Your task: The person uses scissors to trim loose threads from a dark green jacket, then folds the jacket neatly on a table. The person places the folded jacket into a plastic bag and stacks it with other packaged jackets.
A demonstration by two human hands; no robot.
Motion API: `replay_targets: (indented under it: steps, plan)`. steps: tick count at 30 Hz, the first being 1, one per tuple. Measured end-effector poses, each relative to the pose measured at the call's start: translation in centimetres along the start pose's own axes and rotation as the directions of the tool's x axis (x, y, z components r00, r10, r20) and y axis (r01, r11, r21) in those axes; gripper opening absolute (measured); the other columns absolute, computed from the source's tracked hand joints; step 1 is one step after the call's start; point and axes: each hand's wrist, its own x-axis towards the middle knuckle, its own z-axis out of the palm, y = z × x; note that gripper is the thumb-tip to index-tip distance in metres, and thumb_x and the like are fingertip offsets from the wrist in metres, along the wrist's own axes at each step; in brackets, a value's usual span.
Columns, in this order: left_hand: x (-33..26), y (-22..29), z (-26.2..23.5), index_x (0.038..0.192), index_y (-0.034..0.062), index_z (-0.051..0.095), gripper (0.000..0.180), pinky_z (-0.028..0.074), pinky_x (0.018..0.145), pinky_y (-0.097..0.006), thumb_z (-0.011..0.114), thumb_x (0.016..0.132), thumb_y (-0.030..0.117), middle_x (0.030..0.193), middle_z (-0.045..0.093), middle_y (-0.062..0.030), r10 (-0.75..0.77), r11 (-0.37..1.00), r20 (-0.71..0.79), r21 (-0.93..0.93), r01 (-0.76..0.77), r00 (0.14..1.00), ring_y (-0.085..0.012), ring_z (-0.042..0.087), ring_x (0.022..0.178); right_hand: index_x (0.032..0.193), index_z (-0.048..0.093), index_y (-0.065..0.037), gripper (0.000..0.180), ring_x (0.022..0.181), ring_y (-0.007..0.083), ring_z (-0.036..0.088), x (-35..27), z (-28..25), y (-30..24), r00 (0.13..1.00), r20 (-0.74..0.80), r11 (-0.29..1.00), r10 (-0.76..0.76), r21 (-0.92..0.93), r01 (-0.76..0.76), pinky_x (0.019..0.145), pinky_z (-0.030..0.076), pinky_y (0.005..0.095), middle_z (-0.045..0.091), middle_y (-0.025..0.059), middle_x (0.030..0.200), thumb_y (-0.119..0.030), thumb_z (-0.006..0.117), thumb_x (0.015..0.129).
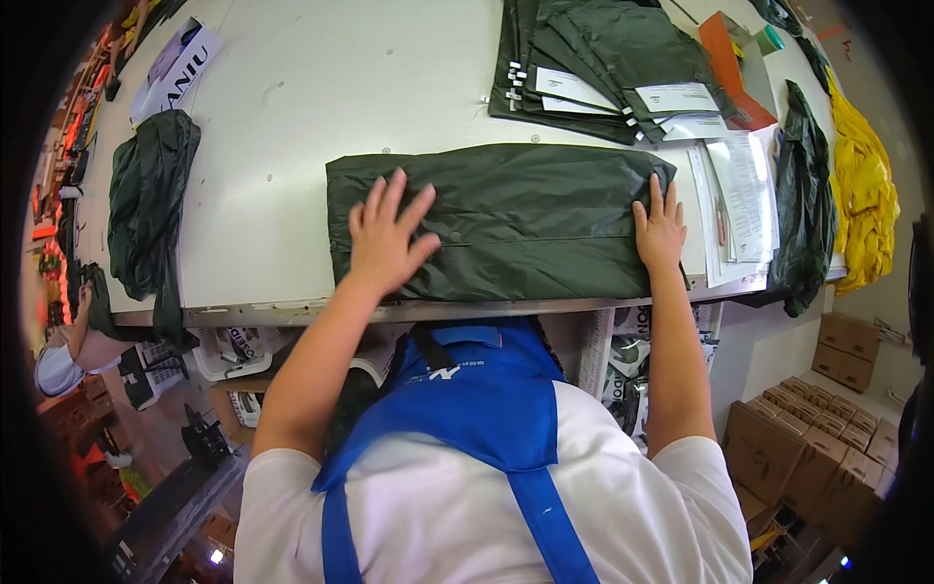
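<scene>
A dark green folded waterproof garment lies flat in a long rectangle along the near edge of the white table. On its left part rests my left hand, fingers spread and pointing away from me. My right hand lies at the garment's right end, fingers stretched out along its edge. Neither hand grips anything. A seam and a small round snap show on the garment's near half. Behind it, to the right, is a pile of folded dark green garments with white labels.
Right of the garment lie paper sheets beside an orange box. Dark green cloth hangs over the table's left end; yellow cloth hangs at the right. Cardboard boxes stand low on the right. Another person is at far left.
</scene>
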Motion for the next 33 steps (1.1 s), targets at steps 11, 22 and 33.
replay_targets:
  steps: [11, 22, 33]
  plan:
    - [3.8, -7.1, 2.2, 0.144, 0.0305, 0.026, 0.065, 0.007, 0.108, -0.061, 0.044, 0.087, 0.055, 0.152, 0.013, -0.0154, -0.275, 0.957, 0.135, 0.134, 0.258, 0.952, -0.0372, 0.011, 0.139, 0.139, 0.038, -0.024, 0.060, 0.117, 0.0388, 0.043, -1.2, -0.2, -1.3, 0.980, -0.191, 0.998, -0.056, 0.016, 0.060, 0.098, 0.033, 0.0490, 0.032, 0.0159, 0.144, -0.035, 0.057, 0.084]
    - [1.1, 4.8, 2.0, 0.141, 0.0457, 0.026, 0.072, 0.005, 0.100, -0.072, 0.046, 0.077, 0.071, 0.153, 0.008, -0.0101, 0.285, 0.949, 0.292, 0.051, -0.312, 0.913, -0.0480, 0.006, 0.136, 0.139, 0.038, -0.023, 0.062, 0.122, 0.0403, 0.037, -0.4, 0.3, -1.5, 0.987, -0.156, 0.998, -0.039, 0.047, 0.047, 0.101, 0.026, 0.0523, 0.030, 0.0161, 0.145, -0.035, 0.059, 0.081]
    - [1.0, 3.9, 2.0, 0.138, 0.0338, 0.038, 0.070, 0.014, 0.104, -0.064, 0.056, 0.077, 0.062, 0.148, 0.023, -0.0132, 0.336, 0.942, 0.143, -0.069, -0.329, 0.931, -0.0431, 0.016, 0.135, 0.141, 0.026, 0.000, 0.070, 0.138, 0.0393, 0.015, -7.2, 1.7, -17.7, 0.897, 0.005, 0.753, -0.442, 0.545, 0.369, 0.112, 0.010, 0.0494, 0.020, 0.0203, 0.149, -0.037, 0.052, 0.088]
